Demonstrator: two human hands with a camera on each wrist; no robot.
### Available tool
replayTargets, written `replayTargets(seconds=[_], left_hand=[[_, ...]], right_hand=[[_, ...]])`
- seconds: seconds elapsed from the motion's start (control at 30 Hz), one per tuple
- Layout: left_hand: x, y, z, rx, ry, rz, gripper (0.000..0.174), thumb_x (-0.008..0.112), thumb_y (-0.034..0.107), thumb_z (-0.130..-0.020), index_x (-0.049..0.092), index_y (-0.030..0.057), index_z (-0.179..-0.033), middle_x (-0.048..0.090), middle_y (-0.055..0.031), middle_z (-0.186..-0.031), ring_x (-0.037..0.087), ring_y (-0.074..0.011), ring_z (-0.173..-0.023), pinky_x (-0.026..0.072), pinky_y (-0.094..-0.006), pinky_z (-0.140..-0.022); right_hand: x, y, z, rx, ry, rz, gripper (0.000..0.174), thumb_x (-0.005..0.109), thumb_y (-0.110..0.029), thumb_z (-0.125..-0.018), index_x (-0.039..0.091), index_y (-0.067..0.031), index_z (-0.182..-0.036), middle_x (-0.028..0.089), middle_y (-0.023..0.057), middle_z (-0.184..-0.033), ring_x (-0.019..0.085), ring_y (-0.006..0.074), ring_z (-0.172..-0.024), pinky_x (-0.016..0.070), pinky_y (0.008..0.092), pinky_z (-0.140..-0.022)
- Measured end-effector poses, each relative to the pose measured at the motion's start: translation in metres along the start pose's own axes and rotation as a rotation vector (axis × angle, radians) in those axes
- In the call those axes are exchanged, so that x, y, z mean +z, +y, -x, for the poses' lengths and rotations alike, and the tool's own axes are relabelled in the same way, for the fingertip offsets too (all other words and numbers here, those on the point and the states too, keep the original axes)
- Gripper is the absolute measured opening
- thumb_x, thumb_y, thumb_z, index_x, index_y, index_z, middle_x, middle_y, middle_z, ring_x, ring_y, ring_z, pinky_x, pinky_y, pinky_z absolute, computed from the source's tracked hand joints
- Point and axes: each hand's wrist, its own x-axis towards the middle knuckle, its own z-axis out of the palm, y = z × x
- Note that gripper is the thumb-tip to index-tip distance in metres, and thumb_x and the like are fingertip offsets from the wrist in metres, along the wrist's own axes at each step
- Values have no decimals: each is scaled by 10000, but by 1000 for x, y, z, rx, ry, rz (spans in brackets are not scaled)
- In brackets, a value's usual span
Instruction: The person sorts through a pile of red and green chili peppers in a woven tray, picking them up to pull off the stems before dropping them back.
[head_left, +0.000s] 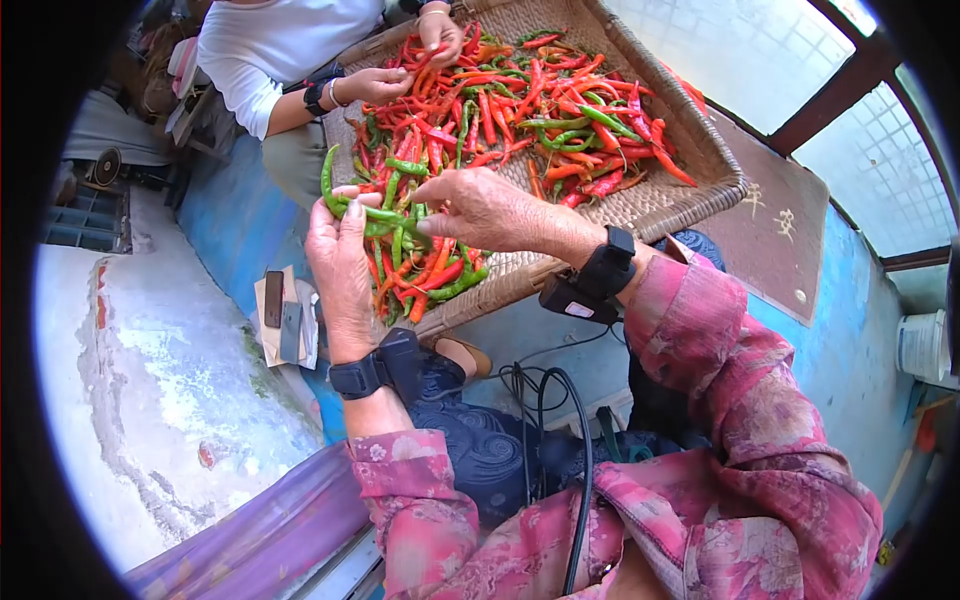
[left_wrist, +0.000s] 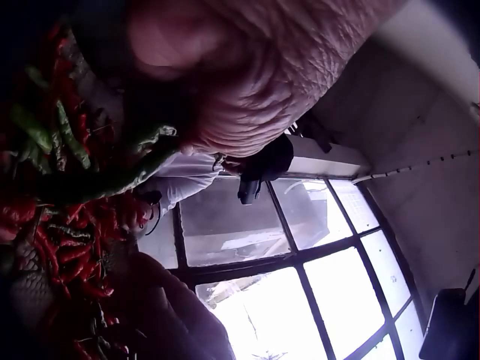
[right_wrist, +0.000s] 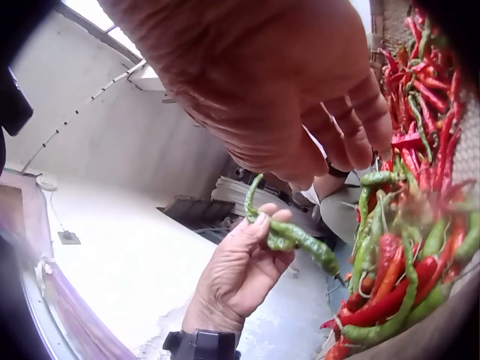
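Observation:
My left hand pinches green chili peppers between thumb and fingers at the near left edge of a woven basket. A curved green end sticks up above the fingertips. My right hand is just to the right, over the basket, with its fingers loosely bent and its thumb close to the held peppers. In the right wrist view, nothing shows between these fingers. Below both hands lies a pile of red chili peppers mixed with green ones.
Across the basket, another person in a white top handles peppers with both hands. Black cables hang near my lap. Two phones lie on papers at the left. A white bucket stands at the far right.

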Motion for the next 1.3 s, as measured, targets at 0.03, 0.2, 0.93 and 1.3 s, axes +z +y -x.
replayTargets(seconds=[0.03, 0.2, 0.93, 1.3], left_hand=[[4, 1, 1, -6, -23, 144, 138, 502, 114, -929, 511, 34, -1040, 627, -85, -931, 569, -107, -826, 470, -262, -769], [10, -3, -4, -2, -30, 185, 129, 495, 122, -935, 510, 40, -1033, 633, -91, -927, 575, -105, -827, 482, -257, -733], [49, -12, -7, -8, -149, -309, 208, 499, 198, -931, 574, 4, -940, 514, -13, -620, 495, -77, -576, 403, -257, -530], [53, -8, -1, 62, -189, -392, 207, 516, 197, -915, 577, 1, -940, 568, -64, -633, 553, -116, -555, 435, -280, -517]], right_hand=[[5, 2, -1, -43, 12, -41, 298, 604, -241, -797, 632, 6, -962, 622, 216, -766, 616, 369, -761, 492, 437, -708], [2, -2, -3, -3, -56, -1, 217, 584, -219, -826, 581, -2, -820, 566, 185, -654, 587, 373, -675, 462, 428, -599], [-111, 24, 25, 65, 516, 462, 223, 596, -194, -831, 626, 6, -926, 576, 170, -880, 537, 346, -889, 430, 424, -788], [-97, 7, 16, 153, 367, 532, 397, 534, -324, -870, 569, -24, -613, 550, 185, -560, 591, 355, -576, 454, 461, -540]])
